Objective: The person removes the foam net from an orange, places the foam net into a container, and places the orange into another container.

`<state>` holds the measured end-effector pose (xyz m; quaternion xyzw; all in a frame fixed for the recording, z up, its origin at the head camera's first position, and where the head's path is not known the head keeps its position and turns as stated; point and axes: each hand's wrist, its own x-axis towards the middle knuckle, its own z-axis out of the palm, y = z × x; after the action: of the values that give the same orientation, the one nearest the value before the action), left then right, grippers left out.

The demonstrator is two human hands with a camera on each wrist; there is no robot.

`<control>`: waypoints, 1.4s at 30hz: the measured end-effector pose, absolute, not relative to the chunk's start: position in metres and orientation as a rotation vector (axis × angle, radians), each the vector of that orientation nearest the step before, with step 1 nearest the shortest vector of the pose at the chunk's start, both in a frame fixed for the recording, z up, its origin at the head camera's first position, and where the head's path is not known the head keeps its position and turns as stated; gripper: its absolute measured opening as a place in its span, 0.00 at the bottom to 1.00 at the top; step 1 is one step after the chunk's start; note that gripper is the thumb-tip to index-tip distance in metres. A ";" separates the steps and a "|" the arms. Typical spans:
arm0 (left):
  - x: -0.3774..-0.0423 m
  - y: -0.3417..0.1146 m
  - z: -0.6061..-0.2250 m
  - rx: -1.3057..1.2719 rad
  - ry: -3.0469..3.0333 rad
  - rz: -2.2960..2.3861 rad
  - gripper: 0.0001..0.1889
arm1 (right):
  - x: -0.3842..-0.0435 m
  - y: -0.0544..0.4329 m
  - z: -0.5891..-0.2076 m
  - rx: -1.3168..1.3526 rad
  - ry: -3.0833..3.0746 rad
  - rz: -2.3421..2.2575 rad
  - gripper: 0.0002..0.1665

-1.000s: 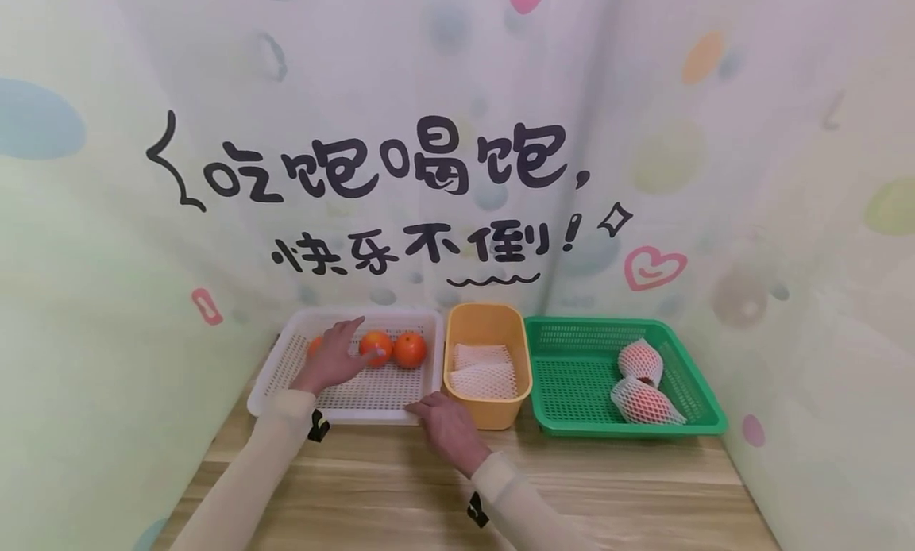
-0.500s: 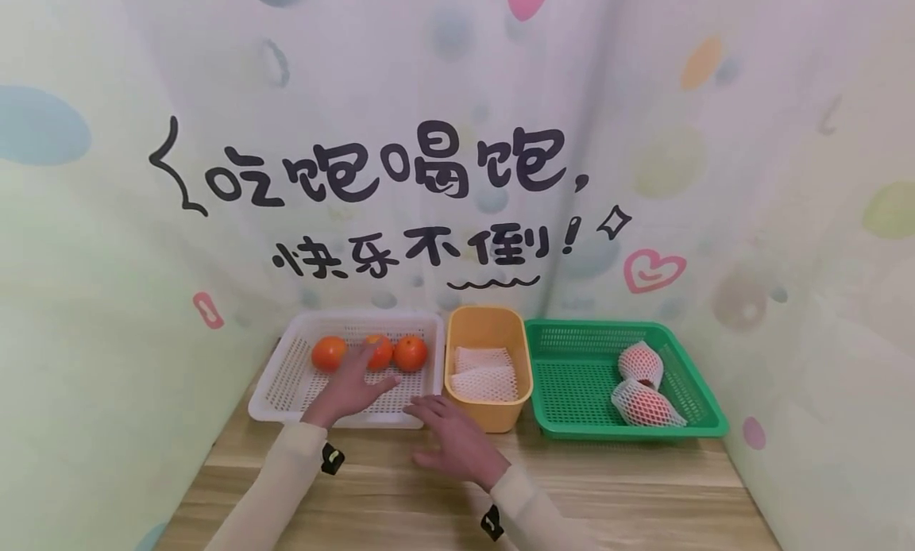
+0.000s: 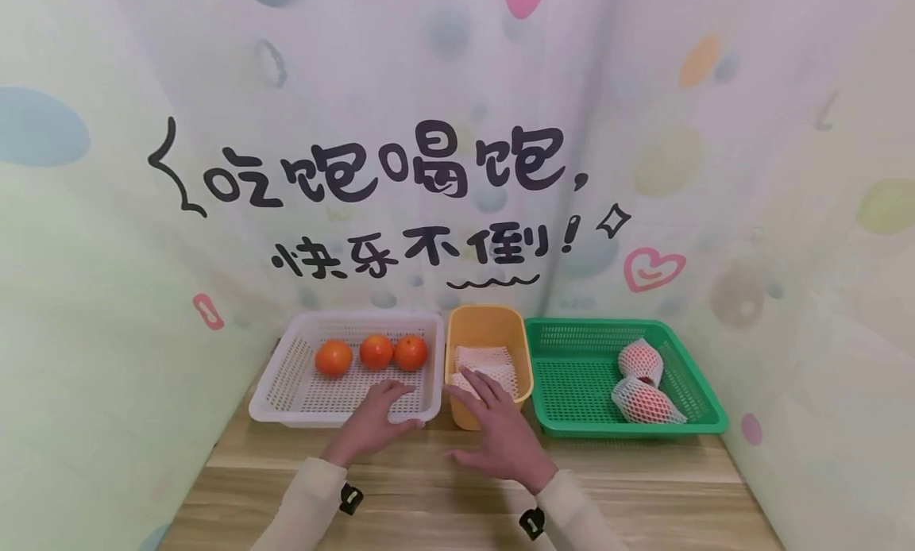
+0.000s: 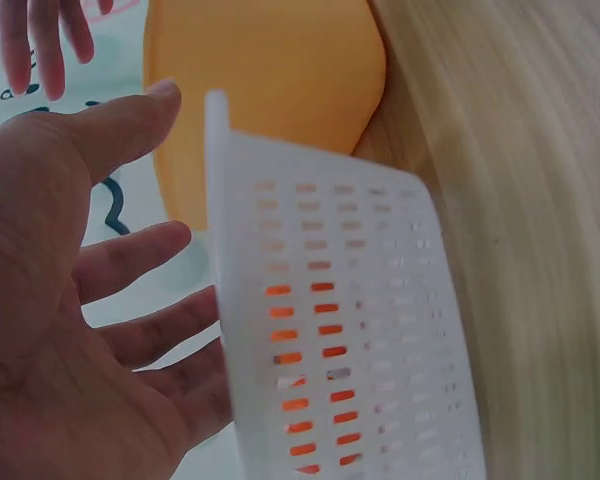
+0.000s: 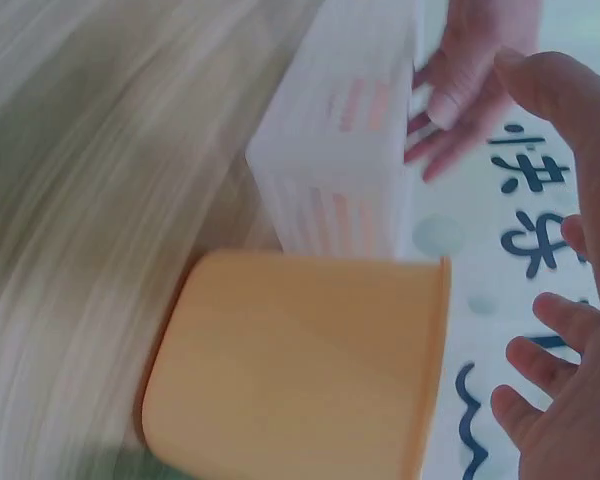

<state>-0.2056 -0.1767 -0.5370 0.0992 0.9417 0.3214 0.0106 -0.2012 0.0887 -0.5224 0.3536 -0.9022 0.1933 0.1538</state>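
Note:
My left hand [image 3: 375, 424] is over the front rim of the white basket [image 3: 300, 412], fingers loosely bent, holding nothing. Inside that basket, three orange-red round fruits [image 3: 376, 352] sit in a row toward the back. My right hand [image 3: 503, 436] hovers at the front of the yellow bin [image 3: 488, 321], fingers spread and nothing in them. White foam net sleeves [image 3: 486, 359] lie in the bin, partly covered by the right fingers in the head view. From the left wrist view, the left palm [image 4: 40, 300] faces the basket's side, with fingertips right at its rim.
A green basket [image 3: 572, 376] stands right of the bin, holding two reddish fruits in foam nets [image 3: 646, 400]. The three containers stand side by side on a wooden table [image 3: 429, 503], close against a printed wall sheet [image 3: 429, 75].
My left hand has drawn back from above the fruits to the basket's front rim. My right hand has moved right, from the white basket's corner to the yellow bin. The leftmost fruit has shifted slightly.

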 end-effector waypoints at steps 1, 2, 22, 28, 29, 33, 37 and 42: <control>-0.205 -0.174 -0.539 0.311 2.932 1.004 0.33 | -0.202 0.094 -0.522 0.999 -2.599 0.562 0.59; -0.205 -0.172 -0.540 0.316 2.934 1.001 0.31 | -0.203 0.098 -0.521 0.983 -2.616 0.571 0.59; -0.200 -0.163 -0.562 0.298 3.095 0.981 0.07 | -0.244 0.190 -0.500 0.693 -2.790 0.606 0.61; -0.198 -0.159 -0.569 0.312 3.210 0.947 0.06 | -0.261 0.224 -0.498 0.618 -2.881 0.571 0.62; -0.197 -0.159 -0.569 0.311 3.225 0.942 0.06 | -0.264 0.229 -0.499 0.603 -2.896 0.570 0.62; -0.196 -0.157 -0.572 0.319 3.267 0.935 0.06 | -0.273 0.250 -0.502 0.527 -2.970 0.554 0.62; -0.196 -0.157 -0.574 0.338 3.301 0.932 0.06 | -0.279 0.269 -0.506 0.466 -3.042 0.545 0.63; -0.196 -0.156 -0.576 0.352 3.344 0.925 0.06 | -0.286 0.290 -0.511 0.435 -3.094 0.562 0.62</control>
<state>-0.1957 -0.1558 -0.5759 0.0994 0.9447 0.2612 -0.1718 -0.2859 0.2903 -0.5110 0.1370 -0.9745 0.1770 -0.0166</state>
